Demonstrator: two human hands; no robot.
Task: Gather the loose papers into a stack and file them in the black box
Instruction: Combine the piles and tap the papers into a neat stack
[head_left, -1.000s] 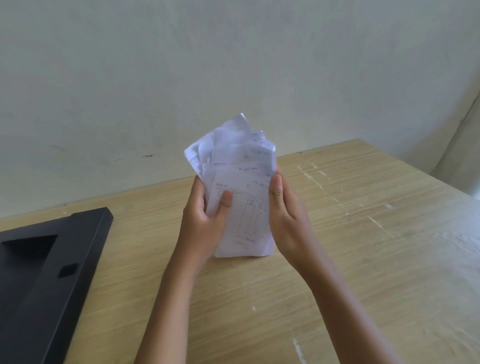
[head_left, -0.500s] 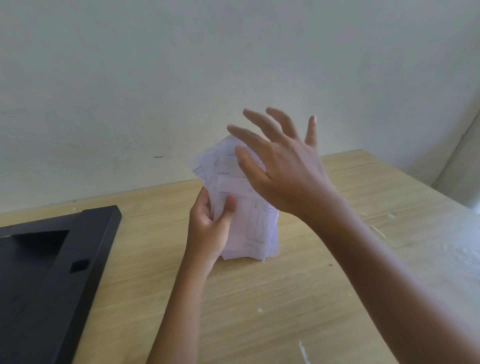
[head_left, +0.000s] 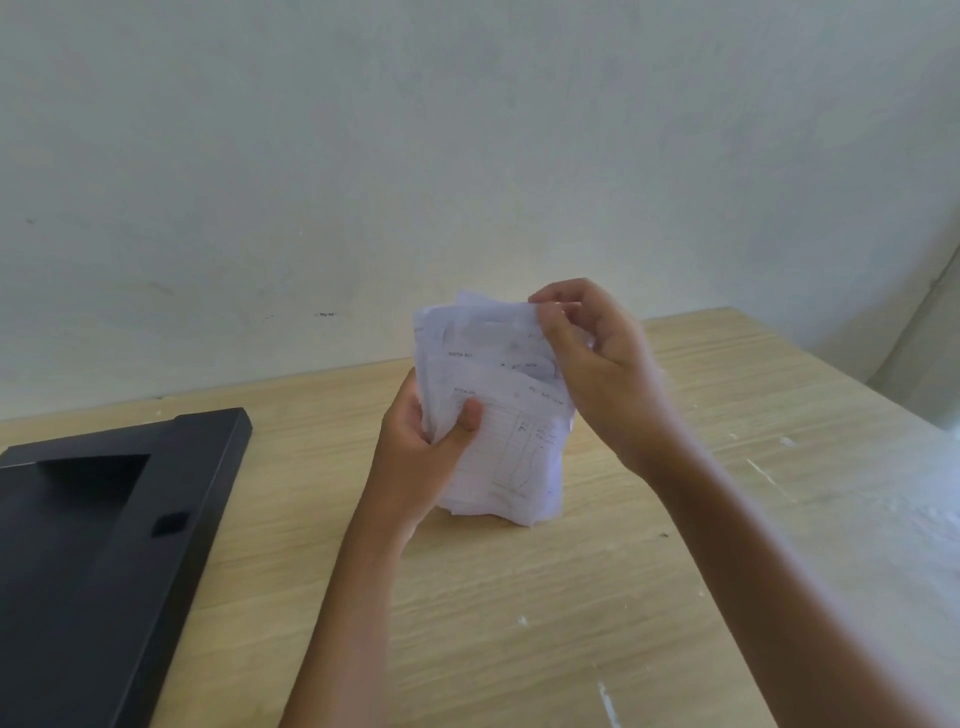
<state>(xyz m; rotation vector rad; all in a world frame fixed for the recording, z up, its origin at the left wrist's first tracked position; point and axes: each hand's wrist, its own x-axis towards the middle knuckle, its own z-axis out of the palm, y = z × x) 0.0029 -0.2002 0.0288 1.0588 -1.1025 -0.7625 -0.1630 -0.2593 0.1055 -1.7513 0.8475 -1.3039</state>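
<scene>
A bundle of white printed papers (head_left: 498, 415) stands on its lower edge on the wooden table (head_left: 519, 597), near the middle. My left hand (head_left: 431, 447) grips the bundle's left side, thumb across the front sheet. My right hand (head_left: 597, 369) is at the bundle's upper right, its fingers curled and pinching the top corner of the sheets. The sheets are uneven and fan out at the top. The black box (head_left: 104, 519) lies at the table's left, apart from both hands, with a recessed opening on its top face.
A pale wall (head_left: 467, 156) rises right behind the table's far edge. The table's right corner ends near a grey wall section (head_left: 924, 364). White paint flecks mark the tabletop on the right.
My right hand left the bundle's right side, rose with fingers spread, then came down and now pinches the top right corner. The left hand kept its grip.
</scene>
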